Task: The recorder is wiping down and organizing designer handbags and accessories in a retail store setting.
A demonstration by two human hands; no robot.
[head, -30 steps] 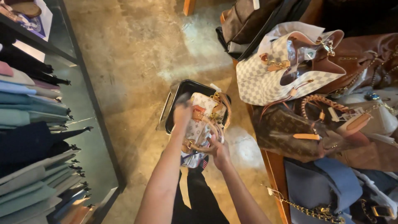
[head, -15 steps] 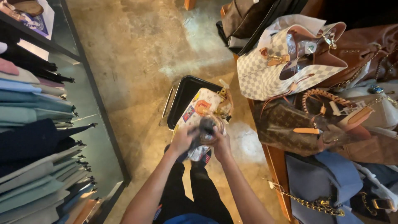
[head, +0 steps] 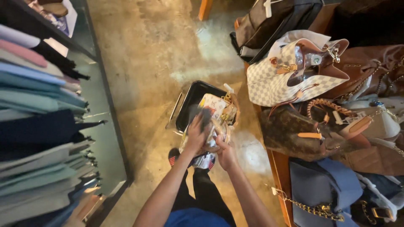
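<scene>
I hold a small white handbag point(head: 215, 108) with a colourful print, tan trim and gold hardware over a black bin on the floor. My left hand point(head: 196, 134) presses a dark grey cloth point(head: 203, 116) against the bag's side. My right hand point(head: 225, 151) grips the bag from below, at its lower right edge. Crinkly clear wrapping point(head: 205, 160) hangs under the bag.
A black bin point(head: 194, 101) stands on the concrete floor beneath the bag. A wooden table point(head: 278, 168) at the right is piled with handbags, a white checked one point(head: 277, 75) on top. Hanging clothes point(head: 38, 126) fill a rack at the left.
My left hand has slid up the bag's side with the cloth, after being lower down by my right hand half a second ago. The bag stays over the bin.
</scene>
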